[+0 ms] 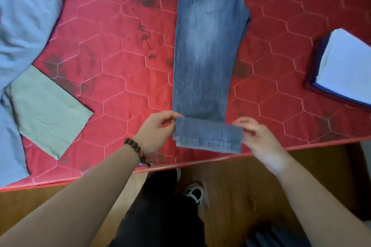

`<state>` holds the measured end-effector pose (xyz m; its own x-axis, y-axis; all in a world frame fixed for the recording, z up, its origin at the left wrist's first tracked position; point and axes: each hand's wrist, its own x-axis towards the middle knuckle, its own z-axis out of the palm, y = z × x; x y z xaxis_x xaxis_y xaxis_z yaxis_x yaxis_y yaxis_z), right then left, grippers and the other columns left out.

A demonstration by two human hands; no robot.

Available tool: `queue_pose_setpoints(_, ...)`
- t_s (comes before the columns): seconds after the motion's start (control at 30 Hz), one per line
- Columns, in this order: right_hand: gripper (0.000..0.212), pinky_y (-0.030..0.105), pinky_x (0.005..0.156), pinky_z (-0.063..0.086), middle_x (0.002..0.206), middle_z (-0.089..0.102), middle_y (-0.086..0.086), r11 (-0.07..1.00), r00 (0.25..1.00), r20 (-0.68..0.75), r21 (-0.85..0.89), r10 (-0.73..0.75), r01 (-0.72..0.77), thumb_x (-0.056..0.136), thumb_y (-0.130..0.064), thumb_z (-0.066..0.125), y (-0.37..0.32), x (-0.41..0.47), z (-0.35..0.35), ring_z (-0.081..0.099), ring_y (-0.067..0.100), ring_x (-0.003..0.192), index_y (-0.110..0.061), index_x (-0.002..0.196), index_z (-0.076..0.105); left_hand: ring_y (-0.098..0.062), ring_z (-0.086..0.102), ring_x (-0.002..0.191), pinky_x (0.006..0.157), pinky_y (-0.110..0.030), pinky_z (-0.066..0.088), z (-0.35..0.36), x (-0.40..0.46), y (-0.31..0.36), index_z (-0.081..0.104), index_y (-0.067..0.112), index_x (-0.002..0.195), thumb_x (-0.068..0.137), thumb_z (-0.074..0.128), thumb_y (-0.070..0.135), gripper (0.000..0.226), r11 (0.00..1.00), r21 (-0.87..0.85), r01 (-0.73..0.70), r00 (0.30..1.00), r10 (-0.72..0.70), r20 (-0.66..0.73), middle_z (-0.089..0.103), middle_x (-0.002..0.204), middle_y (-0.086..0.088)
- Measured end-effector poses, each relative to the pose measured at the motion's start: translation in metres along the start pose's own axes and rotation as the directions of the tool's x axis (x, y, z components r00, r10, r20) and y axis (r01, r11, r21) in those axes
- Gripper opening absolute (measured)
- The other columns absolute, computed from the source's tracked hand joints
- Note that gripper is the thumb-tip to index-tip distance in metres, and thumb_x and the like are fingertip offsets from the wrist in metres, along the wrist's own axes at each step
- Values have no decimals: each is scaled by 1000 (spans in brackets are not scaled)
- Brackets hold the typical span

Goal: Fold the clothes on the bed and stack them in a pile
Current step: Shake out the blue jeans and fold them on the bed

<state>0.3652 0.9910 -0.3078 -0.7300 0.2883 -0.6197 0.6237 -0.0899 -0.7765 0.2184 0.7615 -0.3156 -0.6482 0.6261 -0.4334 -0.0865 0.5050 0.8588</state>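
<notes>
Head view: a person's left hand and right hand each pinch one end of the turned-up hem of a pair of jeans, lifted near the front edge of a red quilted mattress; the jeans, folded lengthwise, run straight away from both hands; bare mattress lies to either side of the hands; beyond the left hand a green garment reaches that edge beside blue cloth; beyond the right hand sits a folded pile.
</notes>
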Motion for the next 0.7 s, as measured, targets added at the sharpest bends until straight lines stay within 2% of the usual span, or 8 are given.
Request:
queue_pose_setpoints(0.07,17,22,85,53,111,70,0,994,995,-7,51,-97,97,84,-10,68,-36,39,-10,67,12,98,-14,99,75,-3,58,79,74,-19,48,-15,46,15,67,6,92,94,53,-3,17,995,-100,-29,1000,30,6,67,86,0)
queue_pose_setpoints(0.13,15,27,82,56,103,74,6,984,992,-28,123,-127,129,89,-11,64,-67,84,-20,70,19,95,-14,99,74,-9,55,71,65,-28,48,-29,102,27,67,4,93,97,54,8,14,987,-158,-13,999,5,-51,63,78,0)
queue_pose_setpoints(0.23,34,36,80,58,104,73,9,997,994,-110,71,-23,31,94,-39,57,-90,154,-28,71,25,93,-11,111,66,-19,59,73,67,-37,52,-41,178,29,66,14,94,100,51,33,25,943,-302,141,973,-188,-132,64,80,-2)
queue_pose_setpoints(0.3,49,41,89,55,111,69,14,989,985,-95,-22,144,-147,96,-50,47,-79,189,-29,69,28,99,-9,121,60,-24,63,84,79,-40,53,-41,207,15,61,8,108,100,42,46,43,786,-482,387,888,-458,-34,66,95,-8)
queue_pose_setpoints(0.37,54,44,97,51,117,67,14,952,954,-59,-67,295,-299,97,-53,43,-58,202,-23,66,27,104,-8,125,56,-24,60,82,75,-38,51,-35,209,-5,56,2,110,101,36,50,52,635,-519,572,774,-627,87,63,97,-12)
queue_pose_setpoints(0.5,43,46,100,49,117,68,8,935,929,-100,28,355,-354,96,-49,50,-21,195,-9,64,27,108,-11,114,61,-21,65,71,59,-32,53,-23,193,-35,60,3,95,102,34,47,52,486,-564,668,684,-700,207,67,87,-11)
queue_pose_setpoints(0.57,32,42,92,53,111,71,5,922,920,-70,69,385,-380,94,-41,58,-13,186,-2,68,23,101,-13,108,64,-22,64,76,65,-35,56,-20,184,-41,61,5,98,101,42,44,43,494,-534,687,689,-677,260,67,90,-10)
queue_pose_setpoints(0.7,19,34,85,53,109,70,4,935,936,-76,-74,343,-348,97,-25,58,4,164,13,67,19,97,-13,111,65,-23,68,89,74,-30,60,-8,160,-53,60,-1,117,96,58,20,29,673,-357,648,760,-599,252,68,109,-14)
